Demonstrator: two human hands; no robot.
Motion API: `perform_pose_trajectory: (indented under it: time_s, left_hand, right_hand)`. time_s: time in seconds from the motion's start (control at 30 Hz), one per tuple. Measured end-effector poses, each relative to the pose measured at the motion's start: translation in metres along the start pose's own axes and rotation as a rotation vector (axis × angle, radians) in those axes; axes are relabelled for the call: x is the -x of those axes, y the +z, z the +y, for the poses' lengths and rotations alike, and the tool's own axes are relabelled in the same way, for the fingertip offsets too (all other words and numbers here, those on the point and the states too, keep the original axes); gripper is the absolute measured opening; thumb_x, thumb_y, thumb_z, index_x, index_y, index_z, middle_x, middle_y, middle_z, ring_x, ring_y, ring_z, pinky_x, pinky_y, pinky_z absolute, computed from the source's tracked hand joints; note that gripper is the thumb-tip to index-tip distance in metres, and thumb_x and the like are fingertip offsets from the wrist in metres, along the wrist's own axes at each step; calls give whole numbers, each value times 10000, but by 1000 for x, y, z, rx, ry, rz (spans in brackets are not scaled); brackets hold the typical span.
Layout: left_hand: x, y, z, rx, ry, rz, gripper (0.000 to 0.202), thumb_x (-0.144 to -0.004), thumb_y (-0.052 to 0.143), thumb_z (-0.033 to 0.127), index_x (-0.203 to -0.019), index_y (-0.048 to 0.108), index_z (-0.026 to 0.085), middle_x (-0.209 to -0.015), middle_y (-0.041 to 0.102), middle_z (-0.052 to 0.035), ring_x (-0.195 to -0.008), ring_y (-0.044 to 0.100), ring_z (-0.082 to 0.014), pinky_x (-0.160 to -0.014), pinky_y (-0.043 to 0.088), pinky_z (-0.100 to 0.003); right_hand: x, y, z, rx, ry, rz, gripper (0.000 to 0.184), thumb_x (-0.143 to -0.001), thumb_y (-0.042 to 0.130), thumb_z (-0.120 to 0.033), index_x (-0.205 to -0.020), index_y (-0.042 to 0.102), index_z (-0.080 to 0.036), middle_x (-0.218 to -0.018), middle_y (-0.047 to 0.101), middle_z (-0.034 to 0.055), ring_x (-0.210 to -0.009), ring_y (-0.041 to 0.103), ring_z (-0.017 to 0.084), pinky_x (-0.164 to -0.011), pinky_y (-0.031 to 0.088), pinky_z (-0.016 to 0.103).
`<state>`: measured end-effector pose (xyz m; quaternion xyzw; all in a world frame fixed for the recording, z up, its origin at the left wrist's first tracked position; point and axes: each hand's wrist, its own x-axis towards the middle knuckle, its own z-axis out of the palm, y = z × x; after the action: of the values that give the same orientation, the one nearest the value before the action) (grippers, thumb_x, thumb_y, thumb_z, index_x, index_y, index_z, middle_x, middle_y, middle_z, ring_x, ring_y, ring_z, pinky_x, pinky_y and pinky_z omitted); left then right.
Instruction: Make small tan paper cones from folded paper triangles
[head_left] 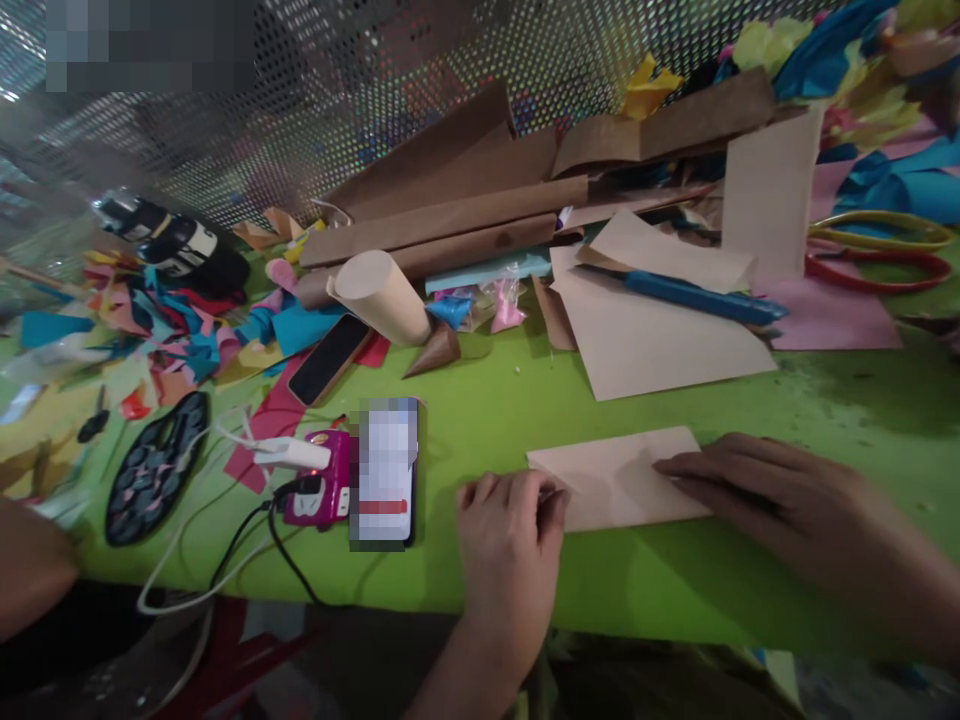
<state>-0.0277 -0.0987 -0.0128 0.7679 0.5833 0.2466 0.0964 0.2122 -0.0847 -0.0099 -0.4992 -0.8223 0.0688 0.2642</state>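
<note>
A folded piece of pale beige paper (611,485) lies on the green table in front of me. My left hand (510,525) is closed on its left end, thumb and curled fingers gripping the edge. At the other end, my right hand (780,500) holds the paper between its thumb and long, nearly straight fingers. Beyond the folded piece is a larger beige sheet (667,345) with a blue-handled cutter (705,297) resting across it. To the left of my left hand lies a lit phone (386,470), partly blurred out.
A pink power adapter (322,490) with cables sits left, near a dark phone (330,358) and paper roll (382,297). Scissors (877,265) lie at right. Brown paper rolls (450,222) and colored scraps (202,335) line the back. Another person's arm (30,565) shows at left.
</note>
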Motion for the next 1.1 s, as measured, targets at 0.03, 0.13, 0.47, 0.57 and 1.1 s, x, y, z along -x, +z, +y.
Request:
perform_pose_trajectory:
  time_s: [0.03,0.13,0.47,0.57,1.1]
  left_hand:
    - [0,0,0,2,-3,-3,294,-738,817,60,-842,588,211,-724,703,56,-661,596,-171,-671,361,-315]
    - [-1,0,1,0,-8,-9,266,-764,796,65,-848,588,207,-725,704,49,-662,612,-169,-672,367,-312]
    - [-4,-1,1,-39,-5,-24,163,-852,713,120,-851,584,219,-706,691,40,-646,606,-167,-664,375,-321]
    - [-4,-1,0,-46,3,-23,162,-855,707,119,-853,582,222,-714,690,36,-651,599,-174,-662,364,-321]
    - [-3,-2,-10,-85,66,-95,88,-919,637,163,-924,579,228,-757,706,26,-682,619,-182,-677,373,-325]
  right_hand:
    - [0,0,0,5,-5,7,526,-1062,326,-419,-864,771,-221,-806,786,30,-661,756,173,-563,607,256]
    - [1,0,1,-1,-7,14,555,-1063,306,-431,-848,777,-232,-790,787,29,-644,752,182,-546,611,266]
    - [5,0,2,-82,91,-71,501,-1051,337,-405,-947,794,-229,-881,796,77,-741,764,229,-621,632,318]
    - [8,2,3,-95,98,-74,461,-1049,359,-392,-968,781,-224,-897,791,74,-749,758,223,-629,617,325]
    - [13,10,4,-79,130,-103,271,-1024,453,-285,-1025,721,-241,-908,765,45,-749,723,182,-663,521,312]
